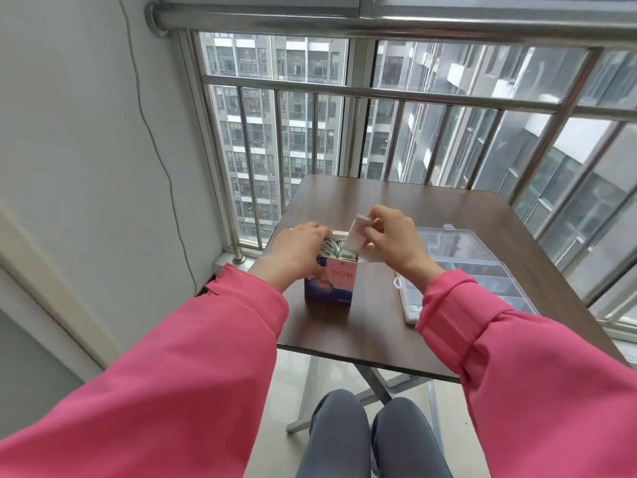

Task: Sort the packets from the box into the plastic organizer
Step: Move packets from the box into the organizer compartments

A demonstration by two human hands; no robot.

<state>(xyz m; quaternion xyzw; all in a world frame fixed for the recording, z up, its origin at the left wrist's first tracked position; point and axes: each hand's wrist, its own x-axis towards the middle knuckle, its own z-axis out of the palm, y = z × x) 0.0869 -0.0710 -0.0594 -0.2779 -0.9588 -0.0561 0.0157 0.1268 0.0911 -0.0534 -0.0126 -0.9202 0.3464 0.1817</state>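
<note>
The left hand (299, 251) is seen just left of the frame's centre; its fingers are curled over the upper left edge of the box (330, 281), and the box is gripped and kept upright by it. The right hand (391, 241) is placed just right of centre; a pale packet (357, 232) is pinched between its thumb and fingers, and the lower end of this packet is at the open top of the box; whether it is touching the other packets (336, 251) cannot be told. More packets are seen standing inside the box, close together. The box is set on the brown table (348, 326), near its left edge. The plastic organizer (458, 257) is laid open on the right part of the table, well apart from the box; its clear lid is turned toward the window railing (379, 94); its lower part is partly hidden by the pink sleeve (510, 357) of the right arm.
</note>
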